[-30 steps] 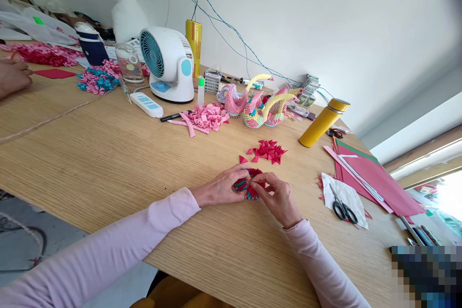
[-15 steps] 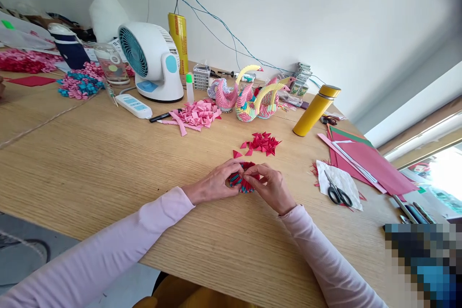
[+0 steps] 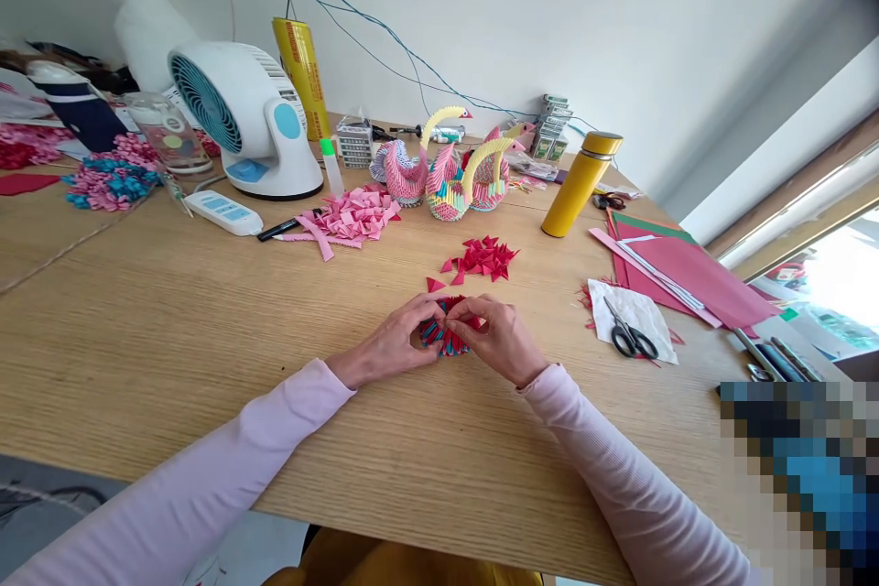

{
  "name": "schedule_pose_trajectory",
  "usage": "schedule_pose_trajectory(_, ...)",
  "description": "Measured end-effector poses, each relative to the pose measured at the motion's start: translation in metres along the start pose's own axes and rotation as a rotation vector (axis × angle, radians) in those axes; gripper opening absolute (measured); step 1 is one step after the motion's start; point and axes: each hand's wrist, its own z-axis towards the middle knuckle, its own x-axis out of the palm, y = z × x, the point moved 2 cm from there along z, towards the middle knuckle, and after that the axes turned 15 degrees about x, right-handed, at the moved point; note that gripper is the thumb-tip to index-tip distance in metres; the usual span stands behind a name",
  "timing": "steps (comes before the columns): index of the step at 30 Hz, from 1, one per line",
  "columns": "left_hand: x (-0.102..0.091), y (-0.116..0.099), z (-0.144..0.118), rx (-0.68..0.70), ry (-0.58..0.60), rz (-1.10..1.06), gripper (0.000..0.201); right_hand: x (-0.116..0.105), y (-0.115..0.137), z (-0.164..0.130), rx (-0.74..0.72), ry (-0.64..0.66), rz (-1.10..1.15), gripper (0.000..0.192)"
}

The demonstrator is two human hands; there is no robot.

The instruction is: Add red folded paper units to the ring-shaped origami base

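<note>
Both hands, left (image 3: 385,346) and right (image 3: 500,339), each with its grip closed on the paper ring (image 3: 448,332), which rests on the bench (image 3: 206,311) just near of the red triangles (image 3: 481,258).

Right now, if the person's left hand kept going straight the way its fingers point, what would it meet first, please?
The left hand points right, toward the red and teal paper piece it already touches; just beyond that lies the right hand. Depth is hard to judge here.
</note>
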Motion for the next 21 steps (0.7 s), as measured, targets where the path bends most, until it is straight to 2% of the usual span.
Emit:
schedule_pose_trajectory(11,0.0011,0.0029,-0.0013,0.004,0.007,-0.007,0.029,0.0009,0.0004,-0.0012,-0.082,0.014,-0.038,0.008)
schedule_pose_trajectory(21,0.0002,0.001,-0.001,-0.015,0.005,-0.029,0.029,0.0036,-0.0038,-0.0022,-0.046,0.023,-0.024,0.011)
